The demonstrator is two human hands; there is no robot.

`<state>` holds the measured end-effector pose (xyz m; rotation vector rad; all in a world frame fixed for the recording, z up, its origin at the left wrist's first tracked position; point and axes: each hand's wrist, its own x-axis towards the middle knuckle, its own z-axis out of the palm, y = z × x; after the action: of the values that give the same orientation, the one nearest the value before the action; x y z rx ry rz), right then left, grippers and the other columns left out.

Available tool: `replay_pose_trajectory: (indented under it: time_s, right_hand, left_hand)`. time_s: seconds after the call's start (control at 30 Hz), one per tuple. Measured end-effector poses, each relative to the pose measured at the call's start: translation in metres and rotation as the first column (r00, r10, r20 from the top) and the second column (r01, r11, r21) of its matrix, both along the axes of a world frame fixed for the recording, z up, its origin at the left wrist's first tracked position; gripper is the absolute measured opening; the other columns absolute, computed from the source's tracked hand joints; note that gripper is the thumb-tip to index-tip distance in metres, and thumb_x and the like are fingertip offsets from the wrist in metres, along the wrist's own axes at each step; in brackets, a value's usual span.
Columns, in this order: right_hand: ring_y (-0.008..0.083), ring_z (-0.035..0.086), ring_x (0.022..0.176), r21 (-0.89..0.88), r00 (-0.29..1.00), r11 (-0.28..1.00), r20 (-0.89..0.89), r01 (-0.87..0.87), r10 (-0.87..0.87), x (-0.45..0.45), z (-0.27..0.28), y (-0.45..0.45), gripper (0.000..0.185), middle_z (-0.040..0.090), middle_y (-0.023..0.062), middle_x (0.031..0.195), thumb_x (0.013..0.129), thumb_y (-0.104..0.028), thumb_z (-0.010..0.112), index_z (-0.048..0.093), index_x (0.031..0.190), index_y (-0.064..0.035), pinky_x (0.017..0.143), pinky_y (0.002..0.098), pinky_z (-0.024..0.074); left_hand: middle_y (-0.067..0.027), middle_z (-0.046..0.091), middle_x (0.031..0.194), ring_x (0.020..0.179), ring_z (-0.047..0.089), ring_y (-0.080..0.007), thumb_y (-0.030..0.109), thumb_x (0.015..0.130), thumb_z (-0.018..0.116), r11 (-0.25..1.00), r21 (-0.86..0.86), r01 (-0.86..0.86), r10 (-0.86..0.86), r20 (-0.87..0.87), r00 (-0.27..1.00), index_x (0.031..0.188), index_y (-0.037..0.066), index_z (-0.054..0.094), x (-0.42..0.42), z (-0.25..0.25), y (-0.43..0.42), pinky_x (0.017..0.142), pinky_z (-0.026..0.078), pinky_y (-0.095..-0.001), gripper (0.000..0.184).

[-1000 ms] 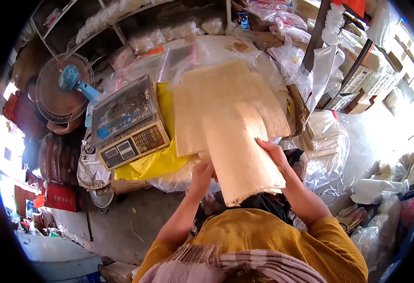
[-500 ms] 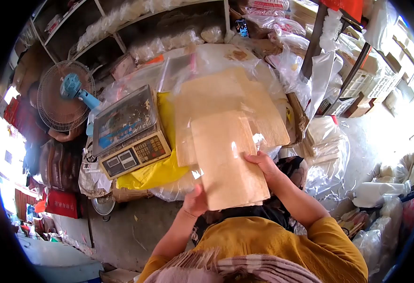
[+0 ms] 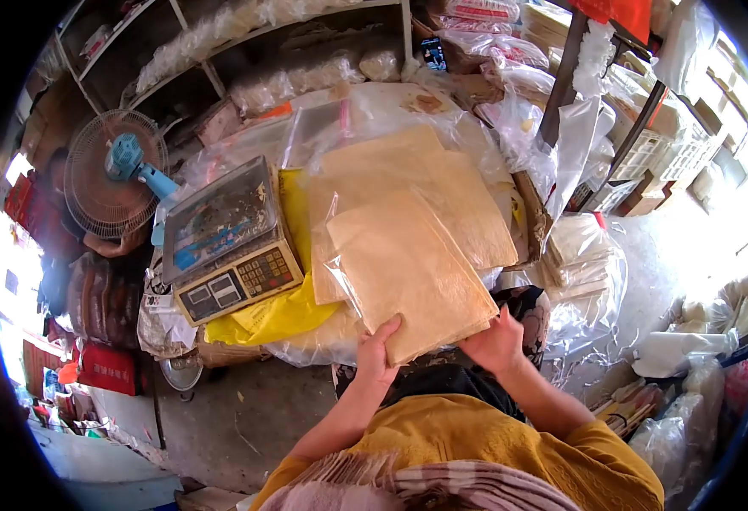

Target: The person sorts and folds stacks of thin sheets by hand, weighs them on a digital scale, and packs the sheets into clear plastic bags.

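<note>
A stack of thin tan sheets [image 3: 412, 268] is tilted between my hands, with shiny clear plastic along its left edge. My left hand [image 3: 379, 351] is closed on its lower left corner, thumb on top and the other fingers hidden beneath. At the lower right corner, my right hand [image 3: 495, 343] grips the edge, its fingers partly hidden under the sheets. Beyond the held stack, more large tan sheets [image 3: 476, 204] lie spread on the table over clear plastic.
Left of the sheets sits a digital scale [image 3: 229, 247] with crumbs on its pan, beside a yellow bag [image 3: 276, 311]. A blue fan [image 3: 131, 162] stands farther left. Plastic-wrapped bundles [image 3: 582, 264] lie at the right, and shelves with bagged goods [image 3: 297, 77] line the back.
The held stack has turned, its top swinging left and its right corner rising. My left hand has moved right and my right hand has slid down to the lower right corner.
</note>
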<state>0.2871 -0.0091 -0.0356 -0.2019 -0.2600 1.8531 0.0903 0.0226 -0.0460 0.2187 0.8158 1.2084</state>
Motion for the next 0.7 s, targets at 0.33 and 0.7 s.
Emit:
replay_pose_trajectory:
  time_s: [0.33, 0.7]
  right_hand:
    - [0.0229, 0.058, 0.103, -0.275, 0.950, 0.915, 0.187, 0.295, -0.250, -0.005, 0.004, -0.004, 0.043, 0.057, 0.0075, 0.115, 0.082, -0.008, 0.057, 0.043, 0.122, -0.0023, 0.088, 0.0381, 0.0476]
    - [0.0200, 0.057, 0.097, -0.321, 0.911, 0.866, 0.288, 0.384, -0.297, -0.035, 0.014, 0.022, 0.027, 0.058, 0.0078, 0.105, 0.086, -0.001, 0.052, 0.048, 0.113, -0.0037, 0.077, 0.0355, 0.0488]
  left_hand:
    - [-0.0088, 0.060, 0.109, 0.096, 0.061, -0.0204, 0.028, 0.092, 0.052, 0.899, 0.253, 0.357, -0.393, 0.106, 0.914, 0.118, -0.001, 0.049, -0.009, 0.013, -0.002, 0.082, 0.050, -0.0350, 0.039]
    - [-0.0101, 0.063, 0.089, 0.077, 0.063, -0.0163, 0.012, 0.092, 0.052, 0.777, 0.241, 0.581, -0.449, -0.434, 0.781, 0.111, -0.002, 0.054, -0.029, -0.043, -0.008, 0.069, 0.053, -0.0282, 0.024]
